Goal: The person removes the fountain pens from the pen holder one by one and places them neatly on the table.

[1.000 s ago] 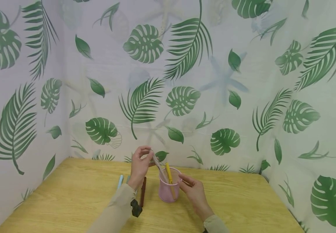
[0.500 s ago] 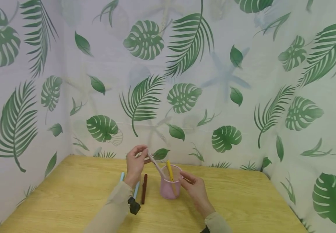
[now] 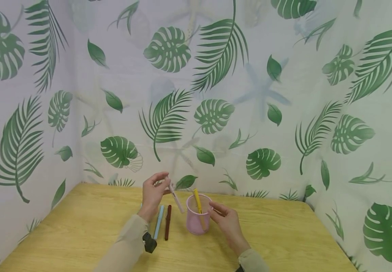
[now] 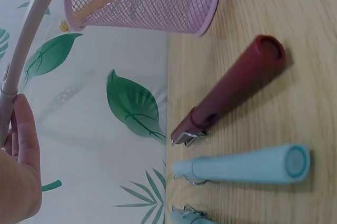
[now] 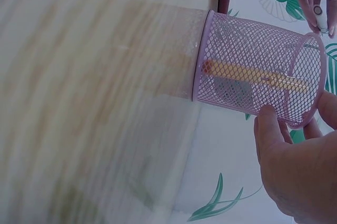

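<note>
My left hand (image 3: 153, 194) pinches a pale pinkish-white pen (image 3: 176, 197) by its upper end, the lower end slanting down just left of the pen cup. That pink mesh pen cup (image 3: 196, 223) stands upright on the table with a yellow pen (image 5: 253, 75) leaning inside it. At the cup's right side, my right hand (image 3: 228, 224) holds the rim between thumb and fingers. Left of the cup, a dark red pen (image 4: 231, 87) and a light blue pen (image 4: 247, 165) lie side by side. Another light blue pen (image 4: 189, 216) is partly cut off in the left wrist view.
The wooden table (image 3: 277, 234) reaches back to a white curtain (image 3: 216, 56) printed with green leaves, which also hangs at both sides. A black wrist device (image 3: 149, 243) sits at the left sleeve, above the table near the pens.
The left hand has drawn the pale pen out of the cup, moving it left. The right hand keeps its place at the rim, and the yellow pen stays inside.
</note>
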Demonstrator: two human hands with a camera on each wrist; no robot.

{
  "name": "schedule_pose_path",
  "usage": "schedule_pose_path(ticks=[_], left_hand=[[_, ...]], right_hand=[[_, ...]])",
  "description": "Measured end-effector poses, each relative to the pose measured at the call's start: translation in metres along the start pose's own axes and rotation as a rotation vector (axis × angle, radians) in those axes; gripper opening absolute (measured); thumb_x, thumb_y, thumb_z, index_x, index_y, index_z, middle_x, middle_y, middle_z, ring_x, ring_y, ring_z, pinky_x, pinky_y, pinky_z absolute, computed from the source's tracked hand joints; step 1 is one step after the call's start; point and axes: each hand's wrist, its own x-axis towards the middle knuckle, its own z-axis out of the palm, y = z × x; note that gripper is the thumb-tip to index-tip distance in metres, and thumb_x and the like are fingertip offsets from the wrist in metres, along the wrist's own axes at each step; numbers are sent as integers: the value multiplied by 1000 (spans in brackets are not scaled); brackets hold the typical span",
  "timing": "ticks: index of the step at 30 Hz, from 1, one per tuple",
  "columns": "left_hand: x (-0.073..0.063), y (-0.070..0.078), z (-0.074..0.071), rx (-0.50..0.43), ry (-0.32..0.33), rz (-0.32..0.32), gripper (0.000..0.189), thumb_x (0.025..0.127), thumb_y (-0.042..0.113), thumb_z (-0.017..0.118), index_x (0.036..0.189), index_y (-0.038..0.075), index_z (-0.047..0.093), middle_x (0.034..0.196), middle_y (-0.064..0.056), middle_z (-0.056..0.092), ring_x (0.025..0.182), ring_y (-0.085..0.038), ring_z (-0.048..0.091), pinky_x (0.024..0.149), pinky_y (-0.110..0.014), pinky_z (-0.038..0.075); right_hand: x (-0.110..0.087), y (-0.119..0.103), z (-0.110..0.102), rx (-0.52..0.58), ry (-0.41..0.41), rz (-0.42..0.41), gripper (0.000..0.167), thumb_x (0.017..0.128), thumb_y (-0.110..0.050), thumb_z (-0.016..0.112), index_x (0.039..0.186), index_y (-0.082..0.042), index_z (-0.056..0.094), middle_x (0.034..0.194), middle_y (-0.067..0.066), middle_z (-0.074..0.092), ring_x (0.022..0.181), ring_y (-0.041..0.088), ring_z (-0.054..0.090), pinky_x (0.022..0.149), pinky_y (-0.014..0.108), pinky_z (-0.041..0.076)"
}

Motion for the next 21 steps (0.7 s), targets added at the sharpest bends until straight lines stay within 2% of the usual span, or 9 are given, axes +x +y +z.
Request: schedule_pose_path(ticks=[4, 8, 21], left_hand=[[1, -2, -6, 23, -29, -2, 32, 89, -4, 65, 120, -2, 65, 107, -9, 62, 84, -15, 66, 74, -34, 61], [2, -3, -11, 45, -34, -8, 35, 87, -6, 65, 121, -1, 65, 107, -6, 62, 85, -14, 66, 73, -33, 60], [4, -2, -30, 133, -30, -14, 42, 85, -6, 69, 125, 2, 63, 117, -18, 68, 83, -12, 69, 69, -33, 61]], right_hand=[[0, 1, 0, 6, 0, -1, 38, 94, -8, 65, 128, 7, 60, 136, 25, 56, 123, 34, 58, 94, 34, 54], [0, 0, 0, 5, 1, -9, 37, 94, -8, 65, 128, 7, 60, 135, 25, 57, 121, 33, 59, 93, 34, 54], [0, -1, 0, 6, 5, 7, 38, 94, -9, 65, 128, 6, 60, 135, 25, 57, 121, 33, 59, 95, 35, 54]])
